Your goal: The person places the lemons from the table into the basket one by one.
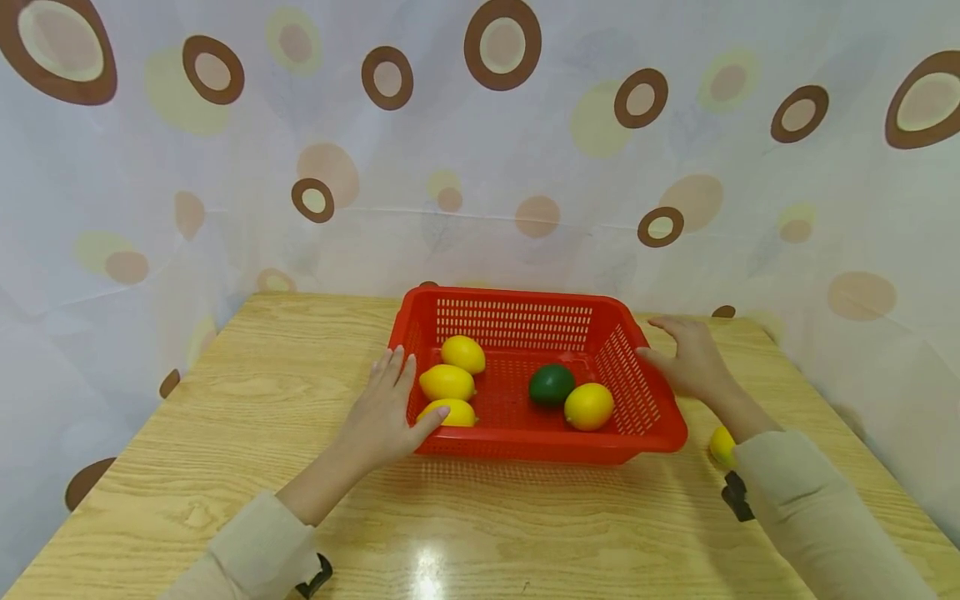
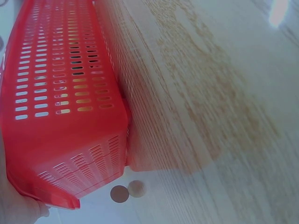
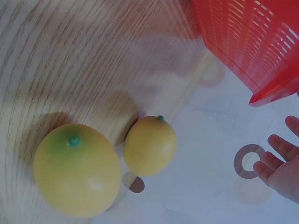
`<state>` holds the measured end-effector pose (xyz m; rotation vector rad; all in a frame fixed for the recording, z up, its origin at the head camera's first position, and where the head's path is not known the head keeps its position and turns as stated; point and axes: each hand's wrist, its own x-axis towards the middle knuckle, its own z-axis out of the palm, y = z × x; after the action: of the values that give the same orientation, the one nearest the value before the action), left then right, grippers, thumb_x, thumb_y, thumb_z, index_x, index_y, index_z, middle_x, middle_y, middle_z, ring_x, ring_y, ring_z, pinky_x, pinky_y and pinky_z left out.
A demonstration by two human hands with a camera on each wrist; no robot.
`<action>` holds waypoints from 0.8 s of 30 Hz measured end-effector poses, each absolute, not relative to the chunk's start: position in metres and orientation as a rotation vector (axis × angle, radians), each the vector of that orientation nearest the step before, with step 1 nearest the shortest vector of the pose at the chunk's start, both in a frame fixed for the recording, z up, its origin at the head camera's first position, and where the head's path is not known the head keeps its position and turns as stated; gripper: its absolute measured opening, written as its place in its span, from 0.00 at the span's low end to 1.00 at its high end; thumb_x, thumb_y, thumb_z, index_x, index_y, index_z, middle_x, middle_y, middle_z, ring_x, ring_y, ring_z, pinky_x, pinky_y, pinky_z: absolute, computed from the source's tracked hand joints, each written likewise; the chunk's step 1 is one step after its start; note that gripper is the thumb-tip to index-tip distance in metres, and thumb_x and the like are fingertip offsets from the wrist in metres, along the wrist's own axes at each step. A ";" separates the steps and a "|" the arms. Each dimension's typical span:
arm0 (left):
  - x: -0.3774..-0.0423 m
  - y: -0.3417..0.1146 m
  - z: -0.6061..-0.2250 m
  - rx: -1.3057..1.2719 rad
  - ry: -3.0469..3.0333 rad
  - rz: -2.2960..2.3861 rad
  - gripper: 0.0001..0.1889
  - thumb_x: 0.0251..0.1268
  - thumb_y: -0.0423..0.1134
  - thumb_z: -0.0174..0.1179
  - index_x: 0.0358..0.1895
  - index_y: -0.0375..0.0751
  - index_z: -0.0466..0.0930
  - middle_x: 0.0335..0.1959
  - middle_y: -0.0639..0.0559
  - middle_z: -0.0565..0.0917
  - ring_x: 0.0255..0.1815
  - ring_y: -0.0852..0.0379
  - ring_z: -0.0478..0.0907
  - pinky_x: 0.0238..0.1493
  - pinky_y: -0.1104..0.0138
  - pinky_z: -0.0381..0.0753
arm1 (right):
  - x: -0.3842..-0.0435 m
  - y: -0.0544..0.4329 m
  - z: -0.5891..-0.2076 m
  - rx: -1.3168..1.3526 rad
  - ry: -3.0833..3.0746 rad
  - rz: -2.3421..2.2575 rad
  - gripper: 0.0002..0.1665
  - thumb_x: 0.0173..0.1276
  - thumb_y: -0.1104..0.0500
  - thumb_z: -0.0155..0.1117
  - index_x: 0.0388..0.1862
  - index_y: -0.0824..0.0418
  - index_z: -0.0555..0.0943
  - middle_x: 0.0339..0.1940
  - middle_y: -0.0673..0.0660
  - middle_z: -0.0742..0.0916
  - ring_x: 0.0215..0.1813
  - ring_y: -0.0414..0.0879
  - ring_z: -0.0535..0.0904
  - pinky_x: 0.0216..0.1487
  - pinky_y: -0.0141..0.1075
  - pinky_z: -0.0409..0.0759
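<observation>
A red plastic basket [image 1: 525, 446] with slotted walls stands on the table. My left hand [image 1: 386, 417] rests on its front left corner, fingers straight along the left rim and thumb over the front rim. My right hand [image 1: 690, 362] is beside the right rim, fingers extended and thumb right at the edge; in the right wrist view its spread fingers [image 3: 275, 158] hold nothing. Inside the basket, three yellow lemons [image 1: 447, 383] line the left side. Toward the right lie a dark green fruit [image 1: 552, 385] and another lemon [image 1: 588, 407].
A lemon [image 1: 722, 446] lies on the wooden table [image 1: 247, 433], partly behind my right sleeve. The right wrist view shows two yellow fruits there, a larger one [image 3: 77, 172] and a smaller one [image 3: 150, 145]. A patterned curtain [image 1: 450, 167] hangs behind and beside the table.
</observation>
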<state>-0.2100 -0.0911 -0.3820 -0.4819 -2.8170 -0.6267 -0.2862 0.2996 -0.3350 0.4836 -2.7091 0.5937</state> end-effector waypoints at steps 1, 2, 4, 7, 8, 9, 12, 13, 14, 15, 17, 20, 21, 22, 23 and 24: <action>-0.210 -0.091 -0.382 -0.481 -2.815 -0.626 0.45 0.62 0.61 0.50 0.69 0.26 0.51 0.73 0.32 0.48 0.75 0.37 0.42 0.73 0.48 0.48 | -0.286 0.301 -0.335 0.486 -2.702 0.588 0.29 0.62 0.60 0.62 0.57 0.78 0.70 0.57 0.77 0.75 0.60 0.72 0.66 0.60 0.65 0.62; -0.210 -0.091 -0.382 -0.484 -2.813 -0.627 0.45 0.62 0.61 0.50 0.69 0.26 0.51 0.73 0.32 0.48 0.75 0.37 0.42 0.73 0.48 0.47 | -0.285 0.302 -0.335 0.486 -2.697 0.586 0.29 0.62 0.60 0.62 0.57 0.78 0.70 0.56 0.77 0.75 0.60 0.72 0.66 0.60 0.65 0.62; -0.210 -0.091 -0.381 -0.488 -2.808 -0.621 0.45 0.62 0.61 0.49 0.69 0.26 0.51 0.73 0.32 0.49 0.75 0.37 0.42 0.73 0.48 0.47 | -0.285 0.305 -0.335 0.481 -2.691 0.589 0.29 0.62 0.61 0.63 0.57 0.79 0.70 0.56 0.78 0.75 0.60 0.72 0.66 0.61 0.65 0.62; -0.210 -0.091 -0.381 -0.495 -2.802 -0.615 0.45 0.62 0.61 0.49 0.69 0.26 0.51 0.73 0.32 0.49 0.75 0.37 0.42 0.73 0.49 0.47 | -0.284 0.309 -0.336 0.474 -2.681 0.584 0.30 0.61 0.61 0.63 0.56 0.79 0.70 0.56 0.78 0.75 0.60 0.72 0.66 0.60 0.65 0.62; -0.210 -0.091 -0.381 -0.499 -2.801 -0.616 0.45 0.62 0.61 0.49 0.69 0.26 0.51 0.73 0.32 0.49 0.75 0.37 0.42 0.73 0.49 0.47 | -0.284 0.310 -0.337 0.476 -2.672 0.580 0.29 0.61 0.61 0.64 0.56 0.79 0.70 0.56 0.78 0.75 0.59 0.72 0.67 0.60 0.65 0.63; -0.210 -0.091 -0.381 -0.500 -2.801 -0.616 0.45 0.62 0.61 0.49 0.69 0.26 0.51 0.73 0.32 0.49 0.75 0.37 0.42 0.73 0.49 0.47 | -0.284 0.311 -0.337 0.477 -2.664 0.573 0.29 0.61 0.61 0.64 0.56 0.79 0.70 0.55 0.78 0.75 0.59 0.72 0.67 0.60 0.65 0.63; -0.210 -0.091 -0.381 -0.500 -2.803 -0.623 0.45 0.62 0.61 0.49 0.69 0.26 0.50 0.73 0.32 0.48 0.75 0.36 0.42 0.73 0.48 0.47 | -0.285 0.315 -0.340 0.491 -2.630 0.549 0.28 0.60 0.62 0.65 0.54 0.79 0.72 0.53 0.78 0.76 0.57 0.72 0.69 0.58 0.64 0.65; -0.210 -0.091 -0.381 -0.501 -2.803 -0.624 0.45 0.62 0.60 0.50 0.69 0.26 0.50 0.73 0.32 0.48 0.75 0.36 0.42 0.73 0.48 0.47 | -0.285 0.316 -0.340 0.494 -2.621 0.544 0.28 0.59 0.62 0.65 0.54 0.80 0.72 0.53 0.79 0.77 0.57 0.73 0.69 0.57 0.64 0.66; -0.210 -0.091 -0.381 -0.502 -2.803 -0.625 0.45 0.62 0.60 0.50 0.69 0.26 0.51 0.73 0.32 0.48 0.75 0.36 0.42 0.73 0.48 0.48 | -0.285 0.317 -0.341 0.493 -2.618 0.539 0.28 0.59 0.63 0.65 0.53 0.80 0.72 0.53 0.79 0.77 0.56 0.73 0.69 0.57 0.65 0.66; -0.210 -0.091 -0.381 -0.501 -2.802 -0.625 0.45 0.62 0.60 0.50 0.69 0.26 0.51 0.73 0.32 0.48 0.75 0.36 0.42 0.73 0.48 0.48 | -0.285 0.318 -0.341 0.488 -2.622 0.537 0.28 0.59 0.63 0.65 0.53 0.80 0.72 0.53 0.79 0.77 0.56 0.73 0.69 0.57 0.65 0.66; -0.210 -0.091 -0.382 -0.499 -2.799 -0.626 0.45 0.62 0.60 0.50 0.69 0.26 0.51 0.73 0.32 0.49 0.75 0.36 0.43 0.73 0.48 0.48 | -0.285 0.319 -0.342 0.478 -2.631 0.532 0.28 0.59 0.63 0.65 0.54 0.80 0.72 0.53 0.79 0.76 0.56 0.73 0.69 0.57 0.65 0.66; -0.210 -0.091 -0.382 -0.498 -2.798 -0.628 0.45 0.62 0.60 0.50 0.69 0.26 0.51 0.73 0.32 0.49 0.75 0.36 0.43 0.73 0.48 0.48 | -0.284 0.321 -0.342 0.451 -2.664 0.531 0.28 0.61 0.62 0.64 0.55 0.80 0.71 0.54 0.79 0.76 0.57 0.73 0.69 0.57 0.65 0.65; -0.210 -0.091 -0.382 -0.497 -2.797 -0.629 0.45 0.62 0.60 0.50 0.69 0.26 0.51 0.73 0.32 0.49 0.75 0.36 0.43 0.73 0.48 0.48 | -0.284 0.322 -0.342 0.444 -2.674 0.531 0.28 0.61 0.62 0.64 0.55 0.80 0.71 0.54 0.79 0.76 0.57 0.73 0.68 0.58 0.65 0.65; -0.209 -0.091 -0.382 -0.496 -2.797 -0.629 0.45 0.62 0.60 0.50 0.69 0.26 0.51 0.73 0.32 0.49 0.75 0.36 0.43 0.73 0.48 0.48 | -0.284 0.323 -0.343 0.442 -2.678 0.530 0.28 0.61 0.62 0.63 0.55 0.80 0.71 0.54 0.79 0.76 0.57 0.73 0.68 0.58 0.65 0.65; -0.209 -0.091 -0.382 -0.495 -2.798 -0.630 0.45 0.62 0.60 0.50 0.69 0.26 0.51 0.73 0.32 0.49 0.75 0.36 0.43 0.73 0.48 0.49 | -0.284 0.324 -0.343 0.442 -2.681 0.530 0.28 0.61 0.62 0.63 0.55 0.80 0.71 0.54 0.79 0.76 0.57 0.73 0.68 0.57 0.65 0.65; -0.209 -0.091 -0.382 -0.494 -2.799 -0.632 0.45 0.62 0.60 0.50 0.69 0.26 0.51 0.73 0.32 0.49 0.75 0.36 0.43 0.72 0.48 0.49 | -0.284 0.324 -0.344 0.445 -2.682 0.529 0.28 0.62 0.61 0.63 0.55 0.80 0.71 0.54 0.79 0.76 0.57 0.73 0.68 0.57 0.65 0.65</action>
<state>-0.2093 -0.0912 -0.3816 -0.4942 -2.7987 -0.6319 -0.2840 0.3244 -0.3440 0.4447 -2.6824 0.5289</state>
